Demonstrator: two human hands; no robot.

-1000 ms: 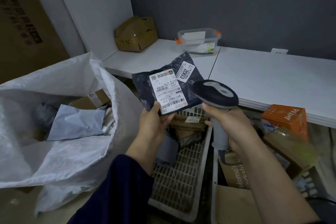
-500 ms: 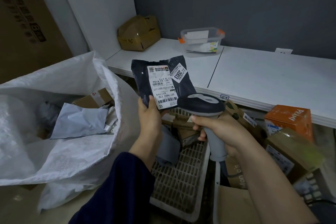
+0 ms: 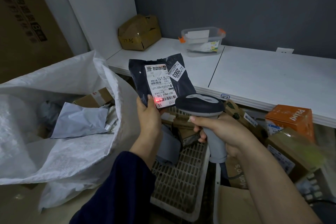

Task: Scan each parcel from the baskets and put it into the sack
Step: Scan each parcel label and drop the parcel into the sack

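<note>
Since the frame half a second back, a red scan light (image 3: 156, 100) has appeared on the lowest barcode of the label (image 3: 160, 82); the dark parcel (image 3: 138, 82) and the scanner (image 3: 200, 104) otherwise stand about where they were. I record the parcel held in the air, face toward the camera, in front of the front edge of the white table (image 3: 272, 78) and above the far end of the basket (image 3: 181, 178). It rises from the left hand (image 3: 148, 114), which grips it at the bottom left corner: the thumb lies on the front face, its tip just beside the red light, and the fingers go behind the parcel, where I cannot see them. The label reads upside down; a smaller sticker (image 3: 176, 73) marked 2003 sits tilted at its upper right. The right hand (image 3: 218, 129) is closed round the grey handle of the scanner, whose dark head points at the label's lower edge and overlaps its lower right corner. I cannot tell whether a finger is on the trigger. The scanner's cable (image 3: 224, 171) drops behind the forearm and is lost. The white sack (image 3: 54, 151) stands open to the left of the left hand, with parcels inside it, apart from the held one. Small print on the label is too fine to read.
</note>
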